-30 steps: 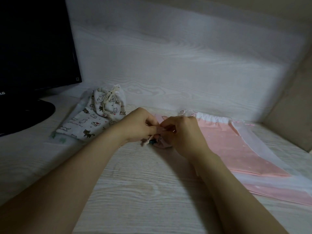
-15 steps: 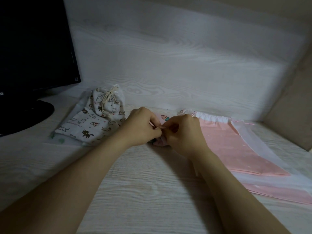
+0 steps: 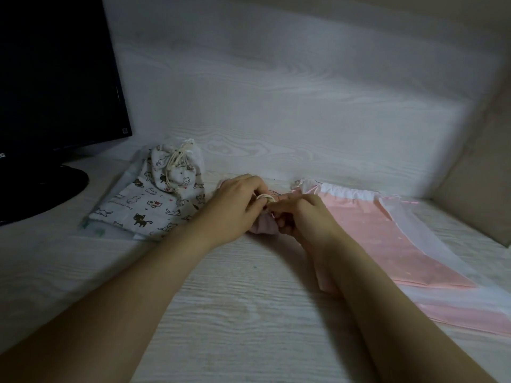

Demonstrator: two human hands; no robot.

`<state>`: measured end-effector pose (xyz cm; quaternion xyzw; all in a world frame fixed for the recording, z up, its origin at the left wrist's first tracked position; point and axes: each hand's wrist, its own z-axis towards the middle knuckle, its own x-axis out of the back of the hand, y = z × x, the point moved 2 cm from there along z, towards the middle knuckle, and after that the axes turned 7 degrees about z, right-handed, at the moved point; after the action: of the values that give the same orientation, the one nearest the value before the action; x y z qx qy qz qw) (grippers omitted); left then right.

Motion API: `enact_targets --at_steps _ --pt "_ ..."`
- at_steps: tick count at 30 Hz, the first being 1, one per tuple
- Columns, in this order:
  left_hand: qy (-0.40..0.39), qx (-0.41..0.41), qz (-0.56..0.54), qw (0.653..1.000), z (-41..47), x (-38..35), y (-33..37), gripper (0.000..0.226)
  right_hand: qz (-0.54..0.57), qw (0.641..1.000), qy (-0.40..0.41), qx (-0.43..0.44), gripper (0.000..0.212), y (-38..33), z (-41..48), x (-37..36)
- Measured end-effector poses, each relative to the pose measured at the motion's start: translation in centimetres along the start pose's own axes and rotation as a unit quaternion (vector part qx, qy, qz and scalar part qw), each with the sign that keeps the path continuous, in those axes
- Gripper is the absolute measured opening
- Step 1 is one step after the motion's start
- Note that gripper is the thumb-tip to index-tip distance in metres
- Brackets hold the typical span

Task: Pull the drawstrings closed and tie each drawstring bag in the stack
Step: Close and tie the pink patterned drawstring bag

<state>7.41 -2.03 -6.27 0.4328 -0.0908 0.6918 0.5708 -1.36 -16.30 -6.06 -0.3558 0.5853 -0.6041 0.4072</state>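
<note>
Both hands meet over a small pink bag, working its drawstring into a knot.

On the pale wood-grain tabletop (image 3: 221,313) the two forearms come in to one spot at the middle; the left hand (image 3: 235,208) is curled, with a loop of the drawstring (image 3: 262,196) round one finger; the right hand (image 3: 304,219) is curled too, its fingertips pinching the drawstring just beside that loop; the small pink bag (image 3: 264,229) lies bunched between and beneath both hands, mostly hidden, so I cannot tell its long axis; the loop sits on the left hand's side, so the tightening pull likely runs outward, left and right; further right lies the flat stack of pink bags (image 3: 387,239), apparently not yet tied; further left a tied cat-print bag (image 3: 177,170) rests on a flat cat-print bag (image 3: 143,208); beyond stands a dark monitor (image 3: 55,78).
</note>
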Motion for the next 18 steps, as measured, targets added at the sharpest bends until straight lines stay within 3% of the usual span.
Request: enact_targets --at_steps 3,7,12,18 --pt "0.039 0.024 -0.083 0.995 0.03 0.72 0.36 0.020 0.085 0.995 -0.028 -0.031 0.022 0.22 0.36 0.13" --pt "0.062 0.038 -0.088 0.993 0.07 0.84 0.29 0.031 0.134 0.989 -0.048 -0.045 0.018 0.18 0.37 -0.07" --pt "0.056 0.101 -0.137 0.984 -0.06 0.58 0.43 0.017 0.149 0.986 -0.063 -0.038 0.013 0.05 0.29 0.28" --pt "0.041 0.075 -0.129 0.988 -0.10 0.68 0.56 0.015 0.119 0.991 -0.051 -0.020 0.012 0.03 0.05 0.56"
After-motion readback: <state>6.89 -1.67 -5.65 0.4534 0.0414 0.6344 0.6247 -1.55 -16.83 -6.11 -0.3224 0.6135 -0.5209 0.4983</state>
